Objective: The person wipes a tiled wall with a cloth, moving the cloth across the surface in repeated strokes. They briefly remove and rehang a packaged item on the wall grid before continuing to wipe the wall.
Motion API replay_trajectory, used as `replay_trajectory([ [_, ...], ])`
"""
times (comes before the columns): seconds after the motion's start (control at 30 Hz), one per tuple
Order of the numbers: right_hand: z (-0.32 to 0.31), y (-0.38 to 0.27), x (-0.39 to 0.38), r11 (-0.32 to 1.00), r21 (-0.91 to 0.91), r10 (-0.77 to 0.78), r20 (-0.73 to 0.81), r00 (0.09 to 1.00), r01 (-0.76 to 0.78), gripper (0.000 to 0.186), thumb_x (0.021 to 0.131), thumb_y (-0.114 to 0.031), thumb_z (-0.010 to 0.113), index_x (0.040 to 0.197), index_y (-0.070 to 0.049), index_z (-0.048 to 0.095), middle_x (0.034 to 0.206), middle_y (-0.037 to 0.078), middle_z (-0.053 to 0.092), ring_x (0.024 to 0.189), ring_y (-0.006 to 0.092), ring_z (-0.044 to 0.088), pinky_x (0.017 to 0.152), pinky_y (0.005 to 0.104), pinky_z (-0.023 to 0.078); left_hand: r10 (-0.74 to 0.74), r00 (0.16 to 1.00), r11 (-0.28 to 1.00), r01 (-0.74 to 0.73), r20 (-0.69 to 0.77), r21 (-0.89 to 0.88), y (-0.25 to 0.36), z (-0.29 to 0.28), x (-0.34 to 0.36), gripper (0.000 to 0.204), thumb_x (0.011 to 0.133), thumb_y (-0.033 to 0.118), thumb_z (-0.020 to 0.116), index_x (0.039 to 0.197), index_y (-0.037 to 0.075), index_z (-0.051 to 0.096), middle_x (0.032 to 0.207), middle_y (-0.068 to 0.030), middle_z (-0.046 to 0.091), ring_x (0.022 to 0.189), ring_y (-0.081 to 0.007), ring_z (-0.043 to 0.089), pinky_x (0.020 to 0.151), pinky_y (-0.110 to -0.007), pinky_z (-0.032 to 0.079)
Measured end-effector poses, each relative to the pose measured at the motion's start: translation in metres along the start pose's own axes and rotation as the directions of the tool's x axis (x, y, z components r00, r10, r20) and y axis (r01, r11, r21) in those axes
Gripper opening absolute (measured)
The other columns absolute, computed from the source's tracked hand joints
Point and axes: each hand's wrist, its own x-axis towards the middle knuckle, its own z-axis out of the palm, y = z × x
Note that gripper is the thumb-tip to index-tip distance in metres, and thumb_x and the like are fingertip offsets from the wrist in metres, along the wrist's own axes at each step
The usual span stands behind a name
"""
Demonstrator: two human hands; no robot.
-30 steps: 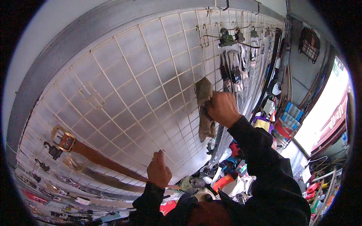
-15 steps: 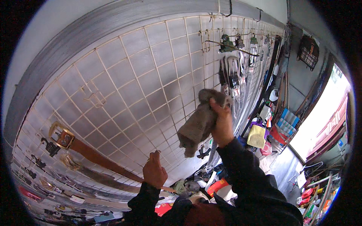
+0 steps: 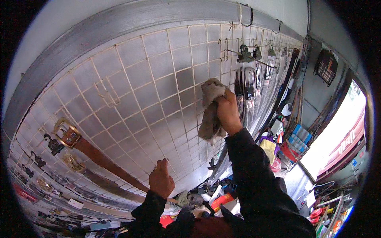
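My right hand (image 3: 227,113) grips a crumpled grey-brown cloth (image 3: 211,97), held against a white wire grid (image 3: 158,79) on the wall. Lower and to the left, my left hand (image 3: 162,180) has curled fingers at the grid's wires, apparently holding one. Left of that hand hang a brown belt (image 3: 97,156) with a square gold buckle and a duller belt (image 3: 103,180) below it. Beside a dark clip (image 3: 54,144) is the gold buckle. Packaged dark items (image 3: 249,83) hang right of the cloth, under green-black clips (image 3: 246,53) on hooks.
A heap of mixed goods (image 3: 222,202) lies below the grid. At right are a bright open doorway (image 3: 333,131), folded blue-and-red chairs (image 3: 295,142), a wire basket (image 3: 325,67) high on the wall and a cluttered rack (image 3: 329,214). A grey beam (image 3: 119,27) runs above the grid.
The cloth dropped down-left and folded over, then rose back up against the grid with my right hand, now crumpled differently. My left hand stays at the grid. The view has shifted slightly.
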Motion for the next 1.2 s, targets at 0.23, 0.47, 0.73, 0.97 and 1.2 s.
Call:
replay_trajectory([
  [0.23, -0.01, 0.002, -0.023, 0.603, 0.691, 0.402, 0.169, 0.9, -0.399, 0.031, 0.098, -0.025, 0.047, 0.108, -0.002, 0.066, 0.094, 0.01, 0.068, 0.078, 0.023, 0.064, 0.071, 0.0371, 0.053, 0.028, 1.0, 0.999, -0.028, 0.001, 0.025, -0.001, 0.0, 0.0, 0.064, 0.07, 0.001, 0.065, 0.13, -0.002, 0.044, 0.107, -0.0206, 0.054, 0.088, -0.0392, 0.063, 0.072, -0.048, 0.053],
  [0.47, -0.034, -0.02, 0.011, 0.97, 0.084, -0.223, -0.044, 0.974, 0.226, 0.027, 0.083, -0.009, 0.062, 0.109, -0.003, 0.065, 0.09, 0.019, 0.071, 0.081, 0.0347, 0.068, 0.073, 0.0409, 0.055, -0.016, 1.0, 1.0, 0.016, 0.02, 0.013, 0.0, 0.001, -0.002, 0.063, 0.072, 0.003, 0.064, 0.131, -0.002, 0.043, 0.11, -0.02, 0.053, 0.088, -0.0396, 0.063, 0.073, -0.048, 0.053],
  [0.73, -0.014, -0.03, 0.023, 0.976, -0.066, -0.204, 0.04, 0.978, 0.206, 0.032, 0.082, -0.009, 0.056, 0.113, -0.001, 0.06, 0.097, 0.02, 0.069, 0.089, 0.0346, 0.065, 0.077, 0.0435, 0.052, 0.046, 0.997, 0.998, -0.044, -0.063, 0.037, 0.0, 0.005, -0.002, 0.064, 0.071, 0.004, 0.065, 0.131, -0.002, 0.042, 0.109, -0.0198, 0.053, 0.088, -0.0389, 0.063, 0.073, -0.048, 0.053],
  [0.97, -0.01, -0.046, -0.004, 0.469, 0.767, 0.389, 0.267, 0.882, -0.439, 0.021, 0.098, -0.028, 0.06, 0.104, -0.01, 0.067, 0.095, 0.006, 0.067, 0.086, 0.0204, 0.062, 0.073, 0.0345, 0.051, 0.026, 0.999, 0.998, -0.023, -0.04, 0.066, 0.0, 0.004, -0.002, 0.063, 0.069, 0.002, 0.066, 0.129, -0.001, 0.044, 0.108, -0.0191, 0.053, 0.085, -0.0382, 0.063, 0.071, -0.048, 0.052],
  [1.2, -0.007, -0.072, 0.018, 0.896, -0.174, -0.422, -0.04, 0.906, 0.409, 0.024, 0.088, -0.011, 0.063, 0.11, -0.001, 0.064, 0.089, 0.019, 0.069, 0.081, 0.0387, 0.066, 0.07, 0.0447, 0.052, 0.024, 0.998, 1.0, -0.023, -0.066, 0.009, 0.002, 0.004, -0.007, 0.064, 0.069, 0.002, 0.067, 0.128, 0.0, 0.044, 0.108, -0.0189, 0.053, 0.086, -0.038, 0.063, 0.071, -0.048, 0.053],
])
